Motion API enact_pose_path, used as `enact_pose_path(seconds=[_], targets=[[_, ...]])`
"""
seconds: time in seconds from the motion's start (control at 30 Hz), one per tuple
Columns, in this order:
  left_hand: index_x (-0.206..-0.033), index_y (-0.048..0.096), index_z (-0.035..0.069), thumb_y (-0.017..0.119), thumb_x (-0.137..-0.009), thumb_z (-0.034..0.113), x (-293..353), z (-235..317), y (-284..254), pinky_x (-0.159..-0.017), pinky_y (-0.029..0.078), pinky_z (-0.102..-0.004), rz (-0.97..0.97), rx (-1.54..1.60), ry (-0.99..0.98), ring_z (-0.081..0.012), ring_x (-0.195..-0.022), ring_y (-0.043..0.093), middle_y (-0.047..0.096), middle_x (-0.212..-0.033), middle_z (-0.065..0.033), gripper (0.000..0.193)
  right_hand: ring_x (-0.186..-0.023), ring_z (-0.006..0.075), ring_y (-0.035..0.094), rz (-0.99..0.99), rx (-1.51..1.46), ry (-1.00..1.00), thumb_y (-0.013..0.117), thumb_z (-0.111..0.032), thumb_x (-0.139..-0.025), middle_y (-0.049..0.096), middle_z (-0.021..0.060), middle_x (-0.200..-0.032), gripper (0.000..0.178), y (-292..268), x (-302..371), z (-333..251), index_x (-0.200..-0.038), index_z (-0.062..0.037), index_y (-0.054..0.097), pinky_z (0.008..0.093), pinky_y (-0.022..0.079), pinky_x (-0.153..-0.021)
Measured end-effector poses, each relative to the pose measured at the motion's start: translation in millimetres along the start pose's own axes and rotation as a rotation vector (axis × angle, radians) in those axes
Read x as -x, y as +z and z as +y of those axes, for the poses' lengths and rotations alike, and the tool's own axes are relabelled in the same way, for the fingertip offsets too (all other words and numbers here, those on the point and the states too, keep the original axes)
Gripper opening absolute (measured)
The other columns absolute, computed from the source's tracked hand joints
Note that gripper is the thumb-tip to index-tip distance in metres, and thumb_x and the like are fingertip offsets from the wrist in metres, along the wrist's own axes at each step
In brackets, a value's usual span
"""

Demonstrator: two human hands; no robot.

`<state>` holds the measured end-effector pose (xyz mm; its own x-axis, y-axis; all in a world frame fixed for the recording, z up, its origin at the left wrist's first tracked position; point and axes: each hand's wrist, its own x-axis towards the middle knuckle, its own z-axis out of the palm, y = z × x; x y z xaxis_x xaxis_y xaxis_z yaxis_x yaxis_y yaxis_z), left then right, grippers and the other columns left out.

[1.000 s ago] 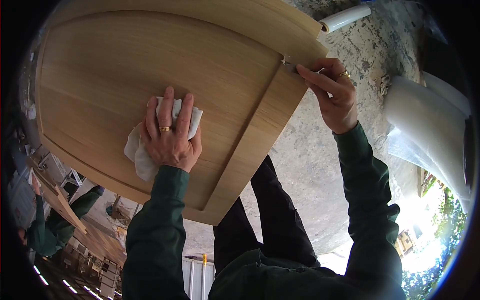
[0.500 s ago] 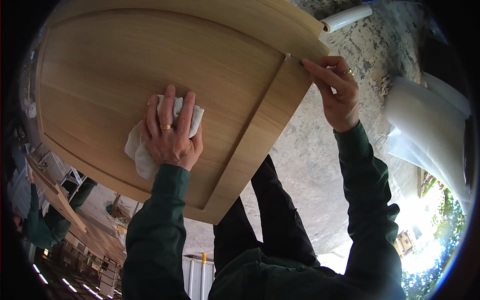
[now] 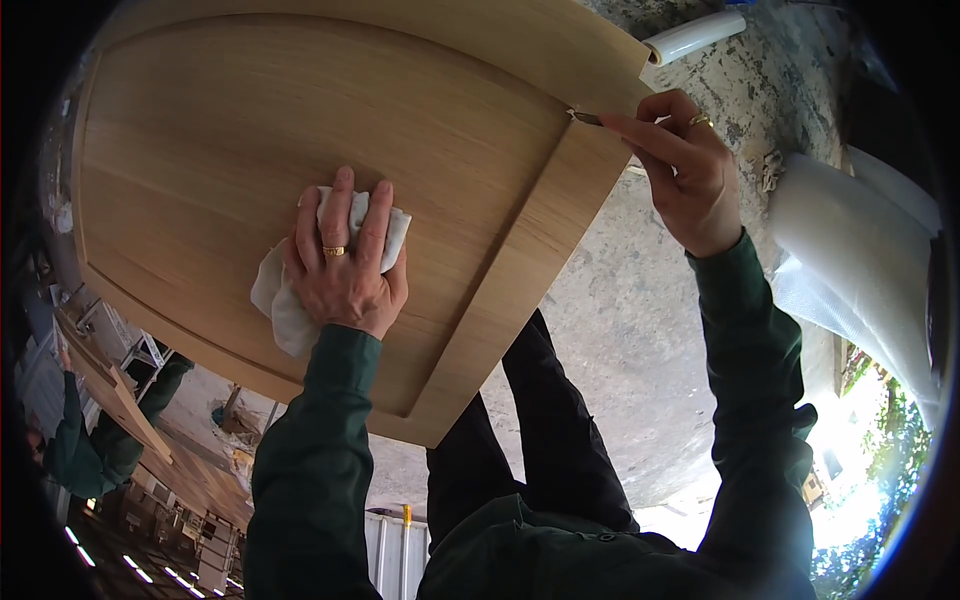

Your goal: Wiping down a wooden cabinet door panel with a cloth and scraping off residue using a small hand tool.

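A wooden panel door [image 3: 220, 140] with a recessed middle and raised frame lies in front of me. My left hand [image 3: 345, 270] presses a crumpled white cloth [image 3: 275, 305] against the recessed face, fingers closed over it. Over the door's right end, my right hand [image 3: 695, 170] pinches a small, thin, dark blade-like tool [image 3: 588, 118]. Its tip meets the inner corner of the frame, where a small pale bit of material [image 3: 571, 110] shows. Most of the tool is hidden by my fingers, so its exact kind is unclear.
A roll of clear wrap [image 3: 697, 38] lies on the stained concrete floor [image 3: 620, 300] beyond the door's right end. Bubble wrap [image 3: 850, 250] stands at the right. At the far left a co-worker in green [image 3: 75, 440] is beside long wooden boards [image 3: 125, 400].
My right hand has shifted slightly to the right and tilted, and the thin tool's tip now shows at the frame corner. My left hand and the cloth have barely moved.
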<state>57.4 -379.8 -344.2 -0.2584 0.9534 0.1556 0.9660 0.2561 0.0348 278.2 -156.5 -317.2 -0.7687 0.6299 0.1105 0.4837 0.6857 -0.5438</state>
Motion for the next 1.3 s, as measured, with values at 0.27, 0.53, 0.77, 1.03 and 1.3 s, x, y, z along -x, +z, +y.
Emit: enact_pose_path(seconds=[0.27,0.53,0.77,1.03,1.3], targets=[[-0.126,0.050,0.029,0.069,-0.073,0.026,1.1,-2.2,0.9,-0.085,0.039,-0.0487,0.020,-0.002,0.002,-0.0312,-0.117,0.043,0.041,-0.136,-0.0017,0.056,-0.057,0.0145,0.054,-0.179,0.213,-0.189,0.061,0.000,-0.079,0.057,0.0012,-0.083,0.024,-19.2,-18.0,-10.9,-0.096,-0.0139,0.070,0.0293,0.046,-0.050],[-0.125,0.051,0.029,0.069,-0.073,0.026,0.1,1.1,-0.1,-0.087,0.038,-0.0493,0.000,-0.006,-0.010,-0.0312,-0.118,0.043,0.040,-0.136,-0.0016,0.055,-0.059,0.0143,0.055,-0.232,0.170,-0.169,0.062,-0.001,-0.080,0.056,0.0027,-0.083,0.019,-15.6,-21.0,-2.7,-0.094,-0.0113,0.070,0.0277,0.047,-0.052],[-0.125,0.051,0.029,0.069,-0.072,0.027,-0.2,1.7,1.0,-0.088,0.038,-0.0498,0.008,-0.005,-0.013,-0.0312,-0.118,0.042,0.040,-0.137,-0.0016,0.056,-0.080,0.0174,0.057,-0.082,-0.188,0.012,0.058,0.005,-0.082,0.056,0.0074,-0.087,0.023,-10.1,-3.7,14.2,-0.099,-0.0066,0.068,0.0255,0.047,-0.065],[-0.125,0.051,0.030,0.069,-0.072,0.026,-0.6,1.3,-0.4,-0.088,0.038,-0.0504,-0.003,0.003,-0.015,-0.0314,-0.119,0.042,0.040,-0.137,-0.0014,0.056,-0.068,0.0174,0.056,0.148,-0.199,0.037,0.063,0.004,-0.076,0.057,0.0068,-0.087,0.028,14.6,4.4,14.7,-0.097,-0.0120,0.070,0.0279,0.048,-0.060],[-0.125,0.051,0.028,0.069,-0.073,0.026,-0.3,1.1,-1.3,-0.087,0.038,-0.0501,-0.013,-0.008,-0.011,-0.0314,-0.118,0.042,0.041,-0.136,-0.0012,0.055,-0.072,0.0200,0.052,0.153,-0.022,-0.090,0.063,0.008,-0.068,0.056,0.0041,-0.085,0.038,22.7,16.7,13.2,-0.097,-0.0149,0.070,0.0302,0.047,-0.063]])
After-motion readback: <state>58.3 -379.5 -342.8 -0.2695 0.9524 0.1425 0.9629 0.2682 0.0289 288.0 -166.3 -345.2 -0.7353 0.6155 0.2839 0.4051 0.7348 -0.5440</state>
